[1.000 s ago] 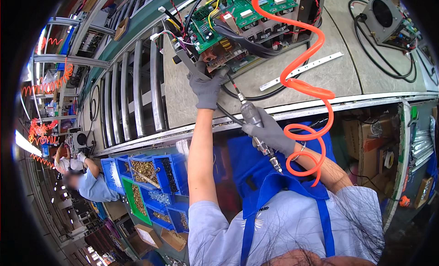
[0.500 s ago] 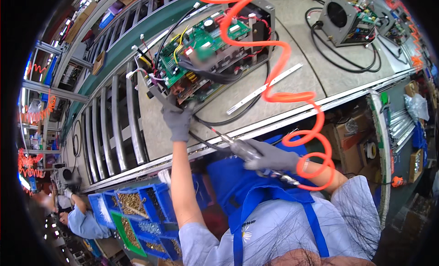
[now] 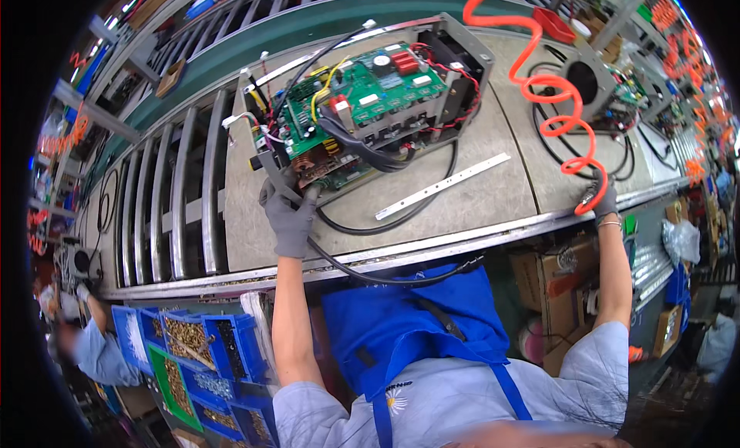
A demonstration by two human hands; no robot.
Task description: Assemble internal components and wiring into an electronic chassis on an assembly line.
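My left hand [image 3: 290, 221], in a grey glove, is closed around the lower front corner of an open electronics chassis [image 3: 271, 171]. Its thumb and fingers press at the end panel, near a copper coil. Green circuit boards [image 3: 385, 82], yellow wires and a thick black cable bundle [image 3: 358, 140] fill the unit. Far to the right, my gloved right hand [image 3: 607, 197] is at the bench edge, wrapped around an air screwdriver [image 3: 590, 194] mostly hidden by the fingers. An orange coiled air hose [image 3: 569, 124] runs up from the tool.
A white perforated strip [image 3: 443, 187] and a black power cord [image 3: 385, 278] lie by the chassis; the cord hangs over the edge. Metal rollers [image 3: 181, 186] stand left. Blue bins [image 3: 231, 344] of screws sit below. Another chassis [image 3: 593, 86] is at right; a co-worker [image 3: 108, 352] is lower left.
My right hand has carried the air screwdriver from before my apron out to the right bench edge, and the hose went with it. My left hand stays at the chassis corner. The view has shifted.
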